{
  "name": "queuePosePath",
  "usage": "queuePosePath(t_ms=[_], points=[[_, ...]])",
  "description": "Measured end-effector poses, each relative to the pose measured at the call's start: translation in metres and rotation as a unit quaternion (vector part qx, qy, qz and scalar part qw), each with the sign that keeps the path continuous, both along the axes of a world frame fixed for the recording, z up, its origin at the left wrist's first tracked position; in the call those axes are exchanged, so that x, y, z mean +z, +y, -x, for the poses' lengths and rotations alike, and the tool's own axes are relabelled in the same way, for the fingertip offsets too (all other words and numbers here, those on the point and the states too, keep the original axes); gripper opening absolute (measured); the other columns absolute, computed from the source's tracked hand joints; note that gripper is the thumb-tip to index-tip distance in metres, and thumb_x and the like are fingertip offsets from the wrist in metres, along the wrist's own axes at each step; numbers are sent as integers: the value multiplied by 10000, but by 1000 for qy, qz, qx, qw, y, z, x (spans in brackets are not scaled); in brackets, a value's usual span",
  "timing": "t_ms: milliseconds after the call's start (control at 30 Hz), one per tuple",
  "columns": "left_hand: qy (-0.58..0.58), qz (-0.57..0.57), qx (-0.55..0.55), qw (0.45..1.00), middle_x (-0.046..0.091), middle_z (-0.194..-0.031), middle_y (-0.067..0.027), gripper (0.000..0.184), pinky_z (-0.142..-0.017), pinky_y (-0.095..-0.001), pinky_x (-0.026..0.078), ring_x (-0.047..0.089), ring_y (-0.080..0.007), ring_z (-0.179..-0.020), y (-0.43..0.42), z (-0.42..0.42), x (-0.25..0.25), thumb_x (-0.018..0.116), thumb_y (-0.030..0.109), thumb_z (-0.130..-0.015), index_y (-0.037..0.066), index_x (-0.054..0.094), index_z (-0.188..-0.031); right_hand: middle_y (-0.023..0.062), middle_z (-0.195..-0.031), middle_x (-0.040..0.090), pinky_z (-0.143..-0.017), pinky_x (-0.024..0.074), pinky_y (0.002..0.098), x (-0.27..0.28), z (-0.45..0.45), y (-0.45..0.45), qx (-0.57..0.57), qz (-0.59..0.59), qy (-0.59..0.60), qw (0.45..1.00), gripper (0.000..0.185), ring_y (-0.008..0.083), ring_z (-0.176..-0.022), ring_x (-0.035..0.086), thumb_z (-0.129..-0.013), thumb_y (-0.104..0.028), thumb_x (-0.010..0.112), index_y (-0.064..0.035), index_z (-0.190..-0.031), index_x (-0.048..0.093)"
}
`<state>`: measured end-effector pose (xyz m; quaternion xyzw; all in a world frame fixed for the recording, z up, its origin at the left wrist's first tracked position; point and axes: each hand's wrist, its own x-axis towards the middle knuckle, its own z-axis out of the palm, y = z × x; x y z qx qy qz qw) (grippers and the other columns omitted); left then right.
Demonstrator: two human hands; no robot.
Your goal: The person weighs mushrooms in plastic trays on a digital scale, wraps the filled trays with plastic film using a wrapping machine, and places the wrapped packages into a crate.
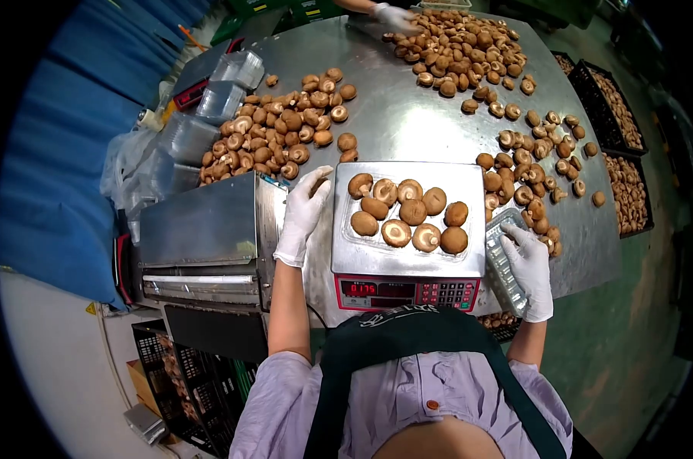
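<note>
In the head view a digital scale (407, 265) stands before me with a red lit display. On its pan sits a clear plastic tray (376, 243) holding several brown mushrooms (412, 212), some caps up, some with stems up. My left hand (304, 214), in a white glove, is beside the scale's left edge, fingers stretched out and holding nothing. My right hand (528, 268), also gloved, grips an empty clear plastic container (502, 264) tilted against the scale's right side. Part of that container is hidden under the hand.
Loose mushrooms lie in piles at left (273, 126), far right (469, 50) and right (541, 161). Stacked clear trays (185, 138) stand at left, behind a metal box machine (201, 218). Across the metal table (361, 99) is another person's gloved hand (396, 17). Black crates (628, 191) flank the right edge.
</note>
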<state>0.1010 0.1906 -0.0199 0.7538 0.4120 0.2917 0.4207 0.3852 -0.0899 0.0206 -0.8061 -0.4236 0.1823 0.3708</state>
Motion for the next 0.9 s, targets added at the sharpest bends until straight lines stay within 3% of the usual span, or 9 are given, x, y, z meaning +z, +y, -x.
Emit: queuePosePath(t_ms=[267,367,467,500,600,633,767,833,900], points=[[10,46,3,999,601,-1143,-133,302,-894,-303,447,578,-224,-1060,-9,-12,4,567,148,-867,34,598,-1146,196,-903,670,-777,496,328,0,18,21,-44,28,77,996,297,266,-856,666,-845,-208,610,-3,-1058,643],[10,88,-29,996,581,-1181,-109,345,-953,-287,405,547,-208,-1099,-10,-22,-12,608,132,-848,28,581,-1175,189,-845,670,-739,512,353,-16,19,27,-33,87,5,996,349,302,-819,668,-849,-339,597,-72,-1066,657],[38,-21,-54,998,562,-1204,-134,374,-982,-312,397,524,-240,-1144,-14,-30,-18,639,146,-817,33,584,-1169,144,-814,680,-723,521,359,-23,26,34,-20,118,-33,992,370,300,-790,667,-838,-387,596,-94,-1055,661],[17,-40,-45,998,589,-1129,-175,401,-944,-339,423,546,-310,-1095,-14,-33,-20,667,216,-781,10,597,-1117,136,-816,682,-723,521,357,-27,27,36,-25,113,-38,993,370,295,-787,667,-835,-385,599,-96,-1059,659],[86,-53,13,995,611,-1054,-166,361,-896,-354,439,563,-319,-1030,-13,-34,-19,643,199,-794,8,608,-1099,122,-817,686,-721,520,354,-26,28,37,-31,113,-39,992,372,287,-780,668,-830,-379,605,-100,-1071,654],[57,-55,20,997,616,-1012,-162,320,-867,-361,441,570,-327,-978,-14,-34,-18,615,180,-808,8,621,-1078,117,-815,687,-720,519,354,-26,28,37,-31,120,-34,992,373,284,-777,668,-827,-375,608,-102,-1078,650],[43,-38,31,998,616,-1019,-163,293,-868,-332,440,580,-302,-977,-8,-30,-32,597,150,-821,-1,625,-1070,114,-811,688,-718,518,354,-28,28,36,-27,121,-45,991,372,282,-773,669,-824,-367,610,-104,-1085,647],[-35,74,43,996,617,-1018,-142,274,-856,-296,438,588,-251,-965,-7,-29,-35,571,123,-847,-16,621,-1078,115,-810,688,-715,517,355,-29,27,36,-32,117,-43,992,369,282,-774,669,-822,-363,614,-103,-1081,649],[-54,98,45,993,614,-1024,-129,269,-857,-287,437,585,-229,-966,-9,-28,-31,562,106,-857,-19,616,-1089,116,-810,687,-715,517,356,-29,27,35,-34,111,-41,992,369,283,-775,669,-822,-363,614,-101,-1080,649]])
